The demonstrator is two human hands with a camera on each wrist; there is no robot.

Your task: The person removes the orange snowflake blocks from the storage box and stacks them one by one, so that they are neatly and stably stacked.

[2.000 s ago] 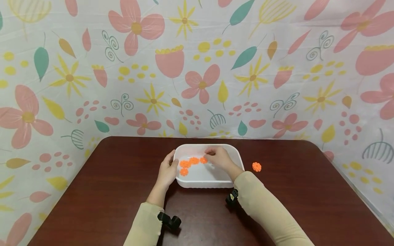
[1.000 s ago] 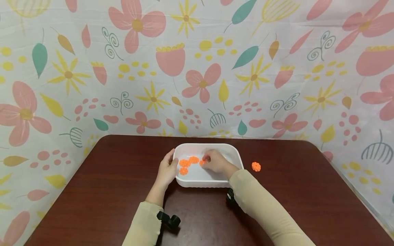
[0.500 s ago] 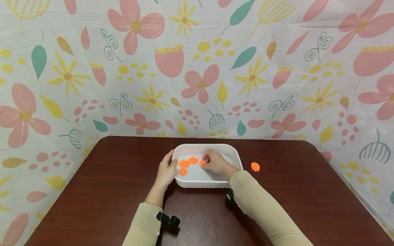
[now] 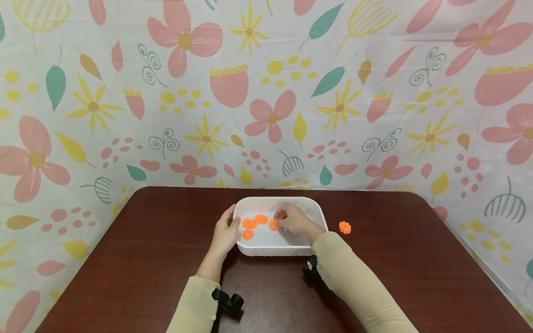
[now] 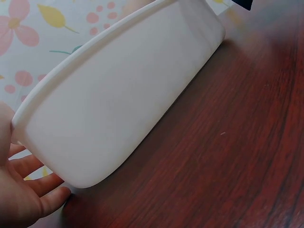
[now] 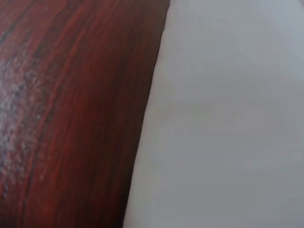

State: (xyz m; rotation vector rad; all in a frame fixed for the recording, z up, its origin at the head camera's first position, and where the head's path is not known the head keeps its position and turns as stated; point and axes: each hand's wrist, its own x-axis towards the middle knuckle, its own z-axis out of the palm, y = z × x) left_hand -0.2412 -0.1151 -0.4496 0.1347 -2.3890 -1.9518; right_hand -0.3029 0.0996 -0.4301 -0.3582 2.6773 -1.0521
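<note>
A white plastic basin [image 4: 275,250] stands on the table, its outer wall filling much of both wrist views. My left hand [image 4: 225,236] grips its left end, thumb over the rim and the other fingers against the outside, as the left wrist view [image 5: 26,190] shows. Inside, my right hand [image 4: 294,219] pinches an orange notched plastic disc [image 4: 273,225] at its edge. Several similar orange discs [image 4: 248,234] lie in the basin's left part. The right wrist view shows only basin wall and table, so that hand's fingers are hidden there.
One more orange disc [image 4: 344,227] lies on the table right of the basin. The dark reddish-brown wooden table [image 4: 166,231] reaches back to a floral cloth [image 4: 266,115]. Black wrist cameras [image 4: 228,299] sit on both sleeves.
My right hand lowered the orange disc into the basin, then shifted slightly, so more of the disc shows beside its fingertips. My left hand stays at the basin's end.
</note>
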